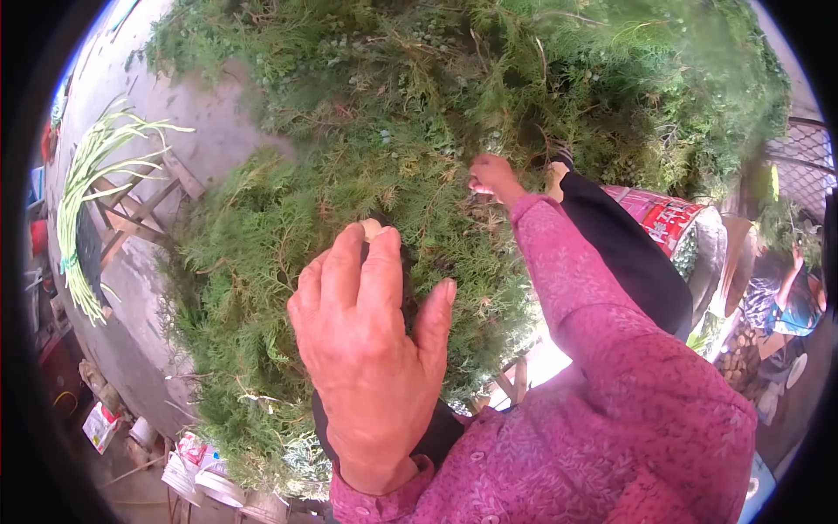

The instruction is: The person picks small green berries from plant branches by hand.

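Observation:
My left hand (365,336) is raised close to the camera, its back toward me, with the thumb held apart from the fingers and nothing visible in it. Below and beyond it spreads a big heap of green conifer branches (323,201), feathery, with small pale bluish cones in places. My right hand (496,177) reaches out to the middle of that heap. Its fingers are curled closed against the foliage, and what they grip is too small and hidden to name.
A bundle of long green beans (74,210) hangs over a wooden stool (131,214) at left. To the right stands a red printed sack (659,218) beside my leg. White buckets (218,485) sit at lower left. Another person (790,293) is at far right.

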Motion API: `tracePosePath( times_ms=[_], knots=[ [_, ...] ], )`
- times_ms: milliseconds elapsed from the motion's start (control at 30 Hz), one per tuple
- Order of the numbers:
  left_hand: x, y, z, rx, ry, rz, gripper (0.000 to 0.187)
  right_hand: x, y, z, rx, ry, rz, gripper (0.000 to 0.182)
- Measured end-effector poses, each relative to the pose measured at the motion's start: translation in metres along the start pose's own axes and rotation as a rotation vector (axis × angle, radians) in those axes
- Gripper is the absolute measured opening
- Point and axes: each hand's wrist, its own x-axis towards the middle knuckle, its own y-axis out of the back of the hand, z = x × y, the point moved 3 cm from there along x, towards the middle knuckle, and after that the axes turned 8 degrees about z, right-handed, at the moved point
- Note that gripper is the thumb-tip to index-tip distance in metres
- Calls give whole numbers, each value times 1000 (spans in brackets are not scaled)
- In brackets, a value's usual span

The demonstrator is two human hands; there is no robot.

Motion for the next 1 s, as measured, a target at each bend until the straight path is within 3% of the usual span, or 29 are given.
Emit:
tracePosePath(
  times_ms=[67,167,233,300,333,367,433,467,600,667,700,767,900,1000],
  knots=[
    [-2,-1,0,-14,-25,6,47,-11,9,12,823,-366,-275,24],
    [-5,-2,2,-41,-30,11,46,-25,23,21,1048,-377,-320,30],
    [-5,-1,6,-34,-30,-7,44,-25,19,23,954,-336,-348,28],
    [-5,-1,7,-17,-26,-20,42,-35,12,2,394,-199,-182,12],
    [-5,-1,7,-7,-20,-26,42,-34,9,-3,171,-111,-133,15],
    [-4,-2,7,3,-14,-31,42,-32,1,3,173,-111,-135,15],
    [-2,-2,7,4,-11,-39,42,-28,-11,15,-347,190,145,18],
    [-1,-3,7,1,-9,-47,42,-32,-12,15,-364,117,194,21],
    [0,-5,8,-7,-21,-42,42,-37,-15,9,-332,-8,202,19],
    [0,-7,8,-46,7,-70,47,-39,-21,3,-391,68,-132,16],
    [-1,-7,8,-49,-1,-64,47,-41,-18,3,-387,71,-122,16],
    [-3,-6,8,-64,8,-59,47,-57,-21,13,502,-395,-257,17],
    [-7,-6,9,-66,-3,-61,48,-75,-4,20,872,-377,-176,11],
    [-9,-5,9,-62,-17,-55,48,-47,27,42,740,-302,124,15]
  ],
)
